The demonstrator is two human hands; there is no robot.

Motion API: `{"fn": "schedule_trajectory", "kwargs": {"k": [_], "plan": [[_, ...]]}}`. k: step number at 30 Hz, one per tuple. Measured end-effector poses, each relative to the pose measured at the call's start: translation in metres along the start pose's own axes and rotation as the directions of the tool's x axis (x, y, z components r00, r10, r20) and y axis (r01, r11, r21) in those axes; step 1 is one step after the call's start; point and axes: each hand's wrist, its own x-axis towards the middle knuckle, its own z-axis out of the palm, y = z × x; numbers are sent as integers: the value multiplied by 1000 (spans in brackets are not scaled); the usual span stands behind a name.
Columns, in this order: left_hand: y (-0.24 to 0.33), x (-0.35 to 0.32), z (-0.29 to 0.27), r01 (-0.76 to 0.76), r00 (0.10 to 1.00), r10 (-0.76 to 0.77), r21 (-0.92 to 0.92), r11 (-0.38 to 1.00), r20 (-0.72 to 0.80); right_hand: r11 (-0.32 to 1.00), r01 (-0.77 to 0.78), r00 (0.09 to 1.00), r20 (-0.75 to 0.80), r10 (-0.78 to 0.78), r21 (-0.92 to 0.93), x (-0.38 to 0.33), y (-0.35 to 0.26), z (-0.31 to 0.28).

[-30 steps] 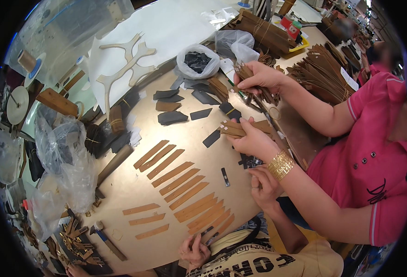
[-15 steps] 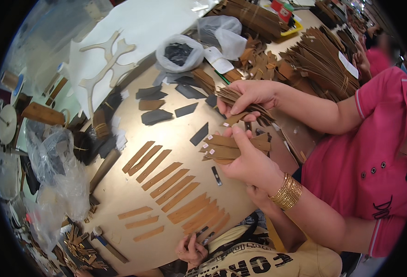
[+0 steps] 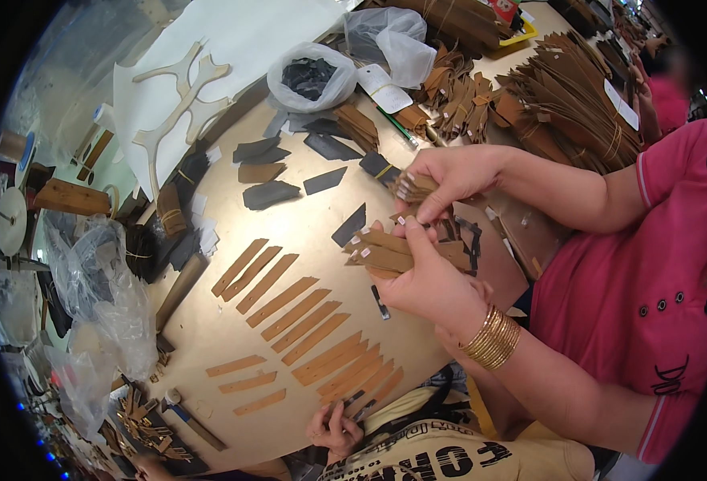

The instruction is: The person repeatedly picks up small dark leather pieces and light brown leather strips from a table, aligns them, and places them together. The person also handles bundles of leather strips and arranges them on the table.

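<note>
My left hand rests at the table's lower edge, fingers curled together; what they hold, if anything, is hidden. Just beyond its fingertips are small dark pieces with silvery ends, beside brown strips laid in slanting rows. My right hand is mostly hidden behind a co-worker's braceleted wrist, so its fingers cannot be read. Above it, the co-worker's hands hold fanned brown strips with small pale labels. A small dark piece with a silvery end sits below that fan.
Dark grey pieces lie up the table, near a plastic bag of dark scraps. Brown bundles are piled at upper right. A hammer, small metal pieces and crumpled clear plastic are at left.
The co-worker's upper hand has moved down and right, closer to the labelled strips in the other hand, and its bundle has turned. My left hand stays nearly in place.
</note>
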Motion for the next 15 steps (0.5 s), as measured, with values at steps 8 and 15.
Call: {"fn": "schedule_trajectory", "kwargs": {"k": [8,15], "plan": [[-1,-2,-1,2,1000,-2,-14,1000,27,891,156,940,340,-1,-427,-14,-32,-11],[0,-3,-2,18,999,-18,-1,1000,34,920,-352,834,505,223,175,-6,-64,-18]]}}
